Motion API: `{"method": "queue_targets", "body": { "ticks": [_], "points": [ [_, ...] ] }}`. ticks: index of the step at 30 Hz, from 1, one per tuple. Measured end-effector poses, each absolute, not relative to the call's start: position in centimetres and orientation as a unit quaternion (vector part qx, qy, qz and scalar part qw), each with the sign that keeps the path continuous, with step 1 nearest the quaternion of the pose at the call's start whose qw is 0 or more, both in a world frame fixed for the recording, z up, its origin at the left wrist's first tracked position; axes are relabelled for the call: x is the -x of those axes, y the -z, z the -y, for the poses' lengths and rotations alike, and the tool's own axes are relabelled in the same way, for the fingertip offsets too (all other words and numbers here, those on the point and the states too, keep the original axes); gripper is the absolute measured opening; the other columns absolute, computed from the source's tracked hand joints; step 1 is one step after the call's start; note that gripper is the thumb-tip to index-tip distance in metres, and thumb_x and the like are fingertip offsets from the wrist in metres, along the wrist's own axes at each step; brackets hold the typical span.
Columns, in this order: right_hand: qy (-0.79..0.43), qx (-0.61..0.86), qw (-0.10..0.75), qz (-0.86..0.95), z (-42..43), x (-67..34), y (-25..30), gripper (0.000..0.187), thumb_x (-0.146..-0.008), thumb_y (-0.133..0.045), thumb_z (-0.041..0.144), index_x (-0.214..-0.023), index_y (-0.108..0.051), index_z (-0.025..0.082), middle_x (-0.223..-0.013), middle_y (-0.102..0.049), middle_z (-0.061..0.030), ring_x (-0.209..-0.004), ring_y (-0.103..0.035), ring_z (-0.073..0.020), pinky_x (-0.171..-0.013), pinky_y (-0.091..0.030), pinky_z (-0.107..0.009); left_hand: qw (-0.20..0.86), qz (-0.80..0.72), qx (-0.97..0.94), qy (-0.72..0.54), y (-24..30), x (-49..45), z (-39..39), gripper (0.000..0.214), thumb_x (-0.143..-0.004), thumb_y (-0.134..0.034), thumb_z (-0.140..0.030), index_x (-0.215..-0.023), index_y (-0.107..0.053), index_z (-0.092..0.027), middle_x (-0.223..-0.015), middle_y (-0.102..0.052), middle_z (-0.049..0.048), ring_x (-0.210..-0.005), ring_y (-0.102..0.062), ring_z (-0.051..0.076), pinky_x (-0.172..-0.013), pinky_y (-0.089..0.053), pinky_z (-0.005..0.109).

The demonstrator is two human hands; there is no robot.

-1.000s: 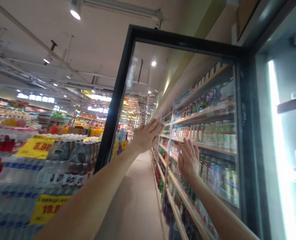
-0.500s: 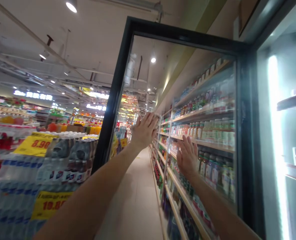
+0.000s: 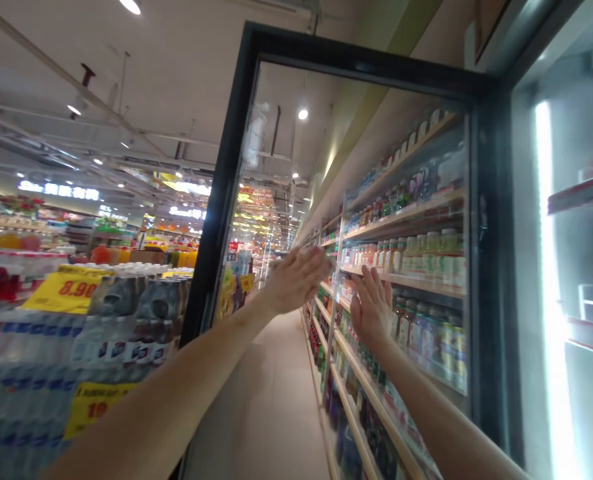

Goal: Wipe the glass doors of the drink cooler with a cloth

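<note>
Black-framed clear-glass door (image 3: 346,167) stands swung open ahead. My bare left hand (image 3: 299,280): fingers extended, palm hidden; can't tell what's held. Right hand (image 3: 373,307): fingers loosely spread, seemingly empty. Likely working over door; next move calls for flat palm.

One bare left hand (image 3: 299,280); one bare right hand (image 3: 373,310); one black-framed glass door (image 3: 366,65); two large yellow, red-numbered price signs (image 3: 66,291).
</note>
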State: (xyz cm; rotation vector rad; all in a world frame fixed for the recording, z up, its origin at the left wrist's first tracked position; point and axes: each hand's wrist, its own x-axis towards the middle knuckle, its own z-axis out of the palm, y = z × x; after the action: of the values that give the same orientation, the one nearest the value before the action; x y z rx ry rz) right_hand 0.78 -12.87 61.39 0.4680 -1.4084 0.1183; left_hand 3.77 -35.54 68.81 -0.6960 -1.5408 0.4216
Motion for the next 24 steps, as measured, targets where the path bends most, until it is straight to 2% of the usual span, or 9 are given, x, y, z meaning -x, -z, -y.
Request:
{"method": "queue_targets", "body": {
  "ticks": [2, 7, 9, 12, 14, 20, 22, 24],
  "points": [
    [-0.051, -0.214, 0.735, 0.642, 12.9, -0.8, -61.4, 0.042, -0.090, -0.039, 0.021, -0.131, -0.047, 0.021, -0.140, -0.048, -0.0116, -0.138, -0.031, -0.0221, -0.111, -0.024, -0.047, 0.623, 0.670, 0.343, -0.214, -69.1, -3.7, 35.8, 0.048, -0.093, -0.035, -0.036, -0.139, -0.037, -0.025, -0.143, -0.044, 0.0034, -0.137, -0.033, 0.019, -0.114, -0.021, 0.041],
    [-0.057, -0.212, 0.741, 0.635, 12.9, -0.7, -61.4, 0.044, -0.090, -0.040, 0.020, -0.133, -0.045, 0.022, -0.139, -0.049, -0.0104, -0.138, -0.032, -0.0214, -0.111, -0.024, -0.046, 0.700, 0.699, 0.133, -0.060, -70.7, -3.9, 37.8, 0.052, -0.092, -0.035, -0.037, -0.140, -0.036, -0.016, -0.148, -0.036, 0.0120, -0.139, -0.027, 0.026, -0.113, -0.021, 0.048],
    [-0.056, -0.215, 0.741, 0.633, 12.9, -0.6, -61.4, 0.045, -0.089, -0.040, 0.020, -0.134, -0.043, 0.023, -0.139, -0.049, -0.0105, -0.138, -0.032, -0.0216, -0.111, -0.024, -0.047, 0.686, 0.700, 0.174, -0.097, -69.3, -4.1, 37.8, 0.052, -0.092, -0.035, -0.038, -0.140, -0.035, -0.016, -0.148, -0.035, 0.0120, -0.140, -0.025, 0.026, -0.113, -0.020, 0.047],
    [-0.054, -0.219, 0.740, 0.633, 12.7, -0.5, -61.3, 0.047, -0.089, -0.041, 0.020, -0.136, -0.042, 0.022, -0.140, -0.048, -0.0103, -0.138, -0.031, -0.0218, -0.111, -0.023, -0.047, 0.607, 0.671, 0.356, -0.236, -66.5, -4.4, 37.3, 0.049, -0.093, -0.034, -0.039, -0.140, -0.036, -0.023, -0.146, -0.040, 0.0049, -0.139, -0.027, 0.020, -0.115, -0.017, 0.040],
    [-0.046, -0.218, 0.741, 0.634, 12.6, -0.5, -61.3, 0.047, -0.089, -0.041, 0.021, -0.136, -0.042, 0.022, -0.140, -0.048, -0.0104, -0.138, -0.031, -0.0221, -0.111, -0.024, -0.046, 0.574, 0.662, 0.399, -0.272, -66.1, -4.5, 37.4, 0.048, -0.093, -0.034, -0.038, -0.139, -0.036, -0.026, -0.145, -0.042, 0.0017, -0.138, -0.030, 0.017, -0.115, -0.016, 0.038],
    [-0.043, -0.210, 0.743, 0.634, 12.6, -0.5, -61.3, 0.042, -0.089, -0.041, 0.022, -0.131, -0.047, 0.019, -0.138, -0.050, -0.0116, -0.137, -0.033, -0.0229, -0.110, -0.024, -0.046, 0.688, 0.708, 0.135, -0.091, -68.3, -4.5, 38.6, 0.052, -0.092, -0.036, -0.036, -0.140, -0.035, -0.014, -0.148, -0.035, 0.0125, -0.139, -0.028, 0.027, -0.111, -0.022, 0.047],
    [-0.047, -0.209, 0.740, 0.637, 12.7, -0.6, -61.3, 0.042, -0.089, -0.040, 0.022, -0.131, -0.048, 0.019, -0.139, -0.049, -0.0112, -0.137, -0.033, -0.0230, -0.110, -0.024, -0.046, 0.675, 0.704, 0.182, -0.124, -67.3, -4.6, 38.2, 0.053, -0.092, -0.036, -0.037, -0.140, -0.035, -0.015, -0.148, -0.036, 0.0119, -0.139, -0.028, 0.027, -0.112, -0.021, 0.047],
    [-0.049, -0.210, 0.739, 0.639, 12.7, -0.6, -61.3, 0.043, -0.089, -0.040, 0.022, -0.132, -0.047, 0.020, -0.139, -0.049, -0.0111, -0.137, -0.033, -0.0231, -0.110, -0.024, -0.046, 0.634, 0.690, 0.287, -0.198, -66.4, -4.6, 37.8, 0.052, -0.092, -0.036, -0.038, -0.141, -0.034, -0.020, -0.147, -0.039, 0.0072, -0.139, -0.028, 0.022, -0.114, -0.018, 0.043]
  ]
}}
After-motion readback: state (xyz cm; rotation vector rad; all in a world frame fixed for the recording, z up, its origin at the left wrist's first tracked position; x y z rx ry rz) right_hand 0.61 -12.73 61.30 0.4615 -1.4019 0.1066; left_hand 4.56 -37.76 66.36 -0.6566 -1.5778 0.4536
